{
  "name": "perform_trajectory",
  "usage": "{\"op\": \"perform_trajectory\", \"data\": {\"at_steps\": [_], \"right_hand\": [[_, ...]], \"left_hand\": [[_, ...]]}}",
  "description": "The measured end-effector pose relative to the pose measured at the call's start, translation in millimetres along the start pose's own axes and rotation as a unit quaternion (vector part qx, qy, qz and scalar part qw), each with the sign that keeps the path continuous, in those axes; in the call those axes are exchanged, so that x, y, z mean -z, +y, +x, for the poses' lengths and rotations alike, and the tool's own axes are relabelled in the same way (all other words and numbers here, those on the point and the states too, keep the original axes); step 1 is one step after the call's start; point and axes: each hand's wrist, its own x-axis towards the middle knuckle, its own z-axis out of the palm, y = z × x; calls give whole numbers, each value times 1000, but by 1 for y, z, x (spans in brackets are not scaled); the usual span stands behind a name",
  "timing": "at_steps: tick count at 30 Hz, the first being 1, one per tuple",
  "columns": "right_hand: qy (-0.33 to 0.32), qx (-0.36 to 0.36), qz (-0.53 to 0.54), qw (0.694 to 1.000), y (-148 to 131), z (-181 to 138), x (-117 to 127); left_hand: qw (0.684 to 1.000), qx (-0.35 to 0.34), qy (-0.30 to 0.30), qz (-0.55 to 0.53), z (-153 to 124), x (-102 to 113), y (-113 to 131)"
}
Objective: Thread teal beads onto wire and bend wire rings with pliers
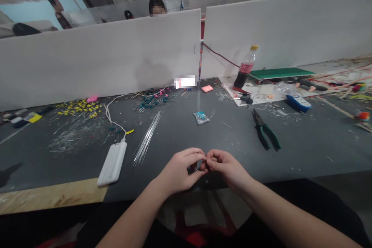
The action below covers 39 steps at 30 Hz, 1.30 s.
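Note:
My left hand (183, 167) and my right hand (226, 166) meet above the table's front edge, fingertips touching. Both are closed in a pinch. A thin, shiny bit shows by the left fingers, but what the fingers hold is too small to make out. Beyond them lies a small clear plastic bag (201, 117) with something turquoise inside. Left of my hands is a bundle of straight metal wires (148, 137). Pliers (264, 130) with dark green handles rest to the right, jaws pointing away.
At the left are a white power bank (113, 162) with its cable, and yellow-topped wire pieces (78, 107). Teal and pink-topped pieces (154, 99) lie behind. A cola bottle (245, 68) and a blue-and-white device (298, 103) stand right. White partitions (101, 62) close off the back.

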Motion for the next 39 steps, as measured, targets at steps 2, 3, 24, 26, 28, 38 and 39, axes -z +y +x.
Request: {"op": "perform_trajectory", "data": {"at_steps": [2,3,24,26,28,38,39], "right_hand": [[3,-5,2,1000,-1,-1,-1],[4,-7,5,1000,-2,-1,-2],[-15,53,-66,996,1,0,2],[-10,61,-87,994,0,0,2],[-10,62,-100,993,0,0,3],[16,28,-68,997,-1,-3,3],[18,26,-74,997,-1,-2,3]], "left_hand": [[1000,8,-11,-3,0,2,1],[1000,9,-16,-4,0,3,1],[983,119,-4,-142,3,1,1],[984,119,-5,-134,3,-1,0],[983,132,0,-124,2,-3,-2],[969,164,41,-183,0,-11,-4],[967,163,47,-190,0,-11,-4]]}}
